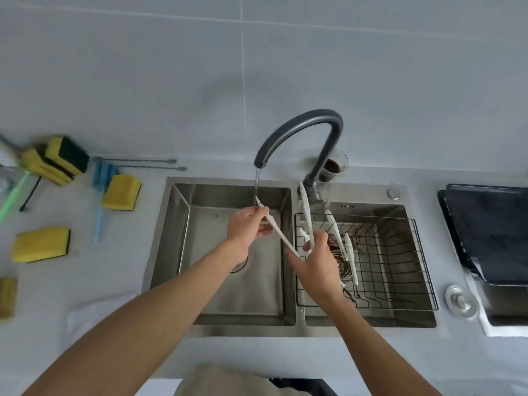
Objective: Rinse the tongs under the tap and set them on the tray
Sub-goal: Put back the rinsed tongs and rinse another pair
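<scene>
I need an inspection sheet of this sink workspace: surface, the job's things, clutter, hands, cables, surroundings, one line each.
Surface: grey counter with a steel double sink.
Job's things: white tongs spread open over the left basin, one tip under the running stream from the tap; dark tray on the right, nothing seen on it.
Clutter: yellow sponges, a blue brush, more white tongs in the wire rack in the right basin.
Hands: left hand has a grip on the wet arm of the tongs; right hand holds the hinge end.
Cables: nothing seen.
Surroundings: pale tiled wall.
</scene>
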{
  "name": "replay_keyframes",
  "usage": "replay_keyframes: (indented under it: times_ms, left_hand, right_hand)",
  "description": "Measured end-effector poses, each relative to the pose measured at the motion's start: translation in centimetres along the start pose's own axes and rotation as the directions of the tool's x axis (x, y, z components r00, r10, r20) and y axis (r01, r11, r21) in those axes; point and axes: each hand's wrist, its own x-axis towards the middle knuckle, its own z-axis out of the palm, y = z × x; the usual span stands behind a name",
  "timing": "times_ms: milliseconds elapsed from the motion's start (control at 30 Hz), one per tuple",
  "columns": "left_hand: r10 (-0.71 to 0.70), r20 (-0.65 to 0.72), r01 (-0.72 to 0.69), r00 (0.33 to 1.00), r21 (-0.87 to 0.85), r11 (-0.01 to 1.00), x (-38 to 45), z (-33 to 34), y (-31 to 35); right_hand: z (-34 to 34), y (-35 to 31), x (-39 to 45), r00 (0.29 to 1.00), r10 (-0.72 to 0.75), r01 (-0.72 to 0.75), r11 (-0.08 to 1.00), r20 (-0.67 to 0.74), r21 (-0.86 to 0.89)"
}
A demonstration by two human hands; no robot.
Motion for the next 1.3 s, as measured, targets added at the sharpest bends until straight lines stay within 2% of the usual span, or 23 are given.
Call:
replay_keyframes:
  times_ms: [100,167,267,433,700,1033,1167,1300]
  left_hand:
    - [-0.001,-0.017,0.001,1.000,-0.003,1.000,0.8,-1.5,0.7]
    - [0.013,-0.020,-0.013,1.000,0.021,1.000,1.5,-2.1,1.1]
    - [0.037,0.018,-0.038,0.999,0.074,0.997,2.4,-2.3,1.6]
    - [0.034,0.091,-0.044,0.995,0.107,0.993,4.1,-2.2,2.6]
    - [0.014,0.178,-0.027,0.984,0.069,0.997,6.0,-2.4,3.6]
    - [-0.016,0.121,0.013,0.992,0.024,1.000,6.7,-2.2,3.1]
    - [-0.077,0.133,0.073,0.988,0.032,0.997,6.7,-1.9,2.4]
    - [-0.139,0.114,0.136,0.984,0.031,0.990,6.8,-1.9,1.7]
  right_hand:
    - [0.8,-1.5,0.6,0.995,0.073,-0.079,0.992,0.069,0.095]
    - [1.1,-2.5,1.0,0.983,0.121,-0.152,0.959,0.137,0.240]
    - [1.9,-3.1,1.4,0.968,0.118,-0.201,0.896,0.223,0.396]
    - [3.4,-3.3,1.8,0.965,0.078,-0.165,0.921,0.249,0.352]
    - [4.0,-4.1,2.7,0.951,0.104,-0.229,0.871,0.291,0.436]
    - [2.8,-4.2,3.1,0.963,0.118,-0.208,0.900,0.244,0.383]
    - [1.5,-4.4,3.2,0.949,0.196,-0.282,0.879,0.248,0.384]
    - [0.5,-4.8,4.0,0.916,0.227,-0.351,0.853,0.331,0.386]
